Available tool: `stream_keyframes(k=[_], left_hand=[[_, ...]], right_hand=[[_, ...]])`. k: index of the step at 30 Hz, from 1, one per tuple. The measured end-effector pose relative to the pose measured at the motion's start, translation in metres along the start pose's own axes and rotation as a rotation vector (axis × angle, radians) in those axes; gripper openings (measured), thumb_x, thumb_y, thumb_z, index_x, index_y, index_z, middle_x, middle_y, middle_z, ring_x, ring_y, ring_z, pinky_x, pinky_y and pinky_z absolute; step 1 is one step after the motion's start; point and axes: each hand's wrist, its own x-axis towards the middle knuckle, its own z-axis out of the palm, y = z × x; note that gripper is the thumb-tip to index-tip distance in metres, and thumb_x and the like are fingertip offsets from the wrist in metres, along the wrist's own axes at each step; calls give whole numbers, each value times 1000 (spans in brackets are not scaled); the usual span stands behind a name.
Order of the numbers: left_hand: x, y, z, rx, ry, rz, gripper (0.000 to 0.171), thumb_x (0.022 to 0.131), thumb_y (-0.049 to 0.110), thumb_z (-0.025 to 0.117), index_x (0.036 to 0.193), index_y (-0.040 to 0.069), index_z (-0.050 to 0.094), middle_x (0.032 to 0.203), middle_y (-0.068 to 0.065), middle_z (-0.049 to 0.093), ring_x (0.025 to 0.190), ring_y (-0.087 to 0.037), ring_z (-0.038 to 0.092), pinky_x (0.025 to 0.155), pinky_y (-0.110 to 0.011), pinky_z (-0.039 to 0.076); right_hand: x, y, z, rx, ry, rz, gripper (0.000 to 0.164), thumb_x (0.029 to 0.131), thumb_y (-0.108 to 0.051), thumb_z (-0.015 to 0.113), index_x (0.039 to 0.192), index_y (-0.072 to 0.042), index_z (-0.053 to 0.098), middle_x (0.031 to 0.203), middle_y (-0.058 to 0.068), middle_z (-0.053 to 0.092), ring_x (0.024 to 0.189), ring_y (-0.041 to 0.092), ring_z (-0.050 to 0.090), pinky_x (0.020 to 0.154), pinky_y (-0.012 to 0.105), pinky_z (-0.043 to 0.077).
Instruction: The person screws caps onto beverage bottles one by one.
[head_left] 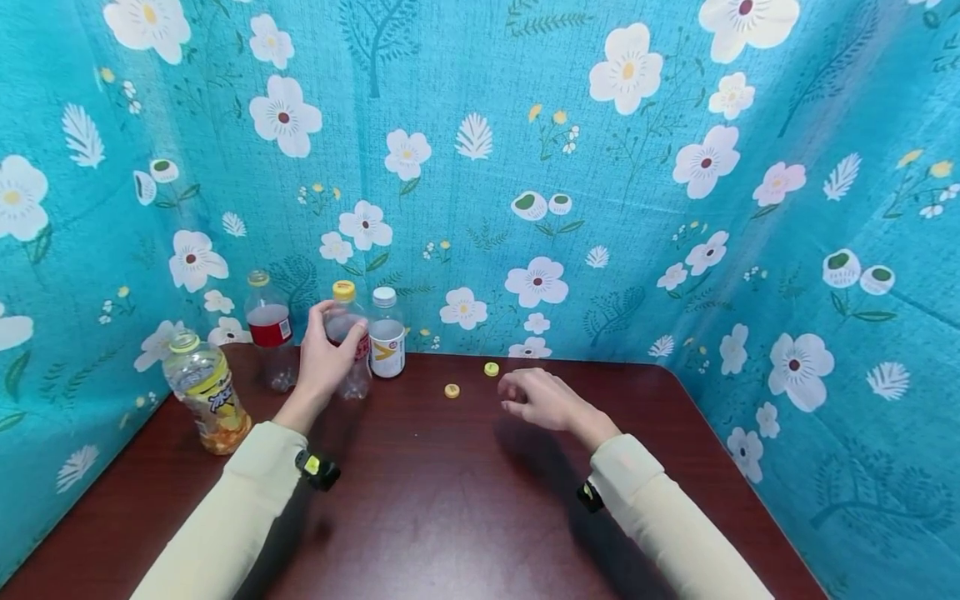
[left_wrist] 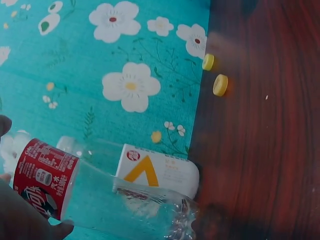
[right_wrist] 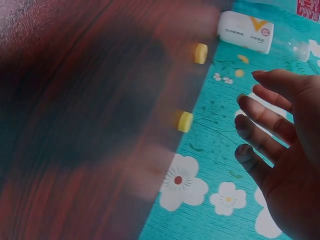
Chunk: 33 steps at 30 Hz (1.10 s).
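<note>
My left hand (head_left: 327,354) grips a clear plastic bottle (left_wrist: 125,205) around its red label (left_wrist: 46,179). In the head view that bottle stands upright, and a yellow cap (head_left: 344,290) tops it. My right hand (head_left: 542,398) hovers above the table on the right, fingers loosely bent and holding nothing, as the right wrist view of the hand (right_wrist: 277,135) shows. Nearest to it lies a bright yellow cap (head_left: 491,368); an orange-yellow cap (head_left: 452,391) lies farther left. Just right of the gripped bottle stands a white-labelled bottle (head_left: 387,346) with a white cap.
Behind the left hand stands another red-labelled bottle (head_left: 270,329). A wide-mouthed bottle with a yellow label (head_left: 210,387) and orange bits at its bottom stands at the left edge. The dark wooden table (head_left: 450,500) meets a blue flowered curtain (head_left: 465,167) at its back and sides.
</note>
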Motion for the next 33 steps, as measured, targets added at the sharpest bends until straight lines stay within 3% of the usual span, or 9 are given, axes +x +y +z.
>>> stream_keyframes(k=[10, 21, 33], left_hand=[[22, -18, 9, 6, 76, -52, 61, 90, 42, 58, 138, 18, 29, 136, -9, 42, 130, -23, 36, 107, -48, 28], [50, -41, 19, 70, 88, -77, 65, 91, 47, 55, 143, 20, 27, 138, -10, 39, 130, -26, 35, 104, -51, 31], [73, -48, 20, 128, 56, -122, 68, 91, 51, 51, 146, 23, 24, 143, -12, 34, 132, -29, 33, 103, -53, 31]], right_hand=[[17, 2, 21, 4, -22, 26, 21, 87, -30, 65, 105, -19, 64, 86, -9, 58, 79, 8, 54, 67, 25, 46], [34, -3, 29, 66, -51, 94, 23, 87, -31, 65, 108, -22, 64, 88, -13, 58, 82, 6, 54, 71, 26, 47], [50, -6, 43, 84, -81, 107, 32, 86, -27, 66, 116, -14, 61, 99, -1, 59, 89, 13, 53, 75, 32, 48]])
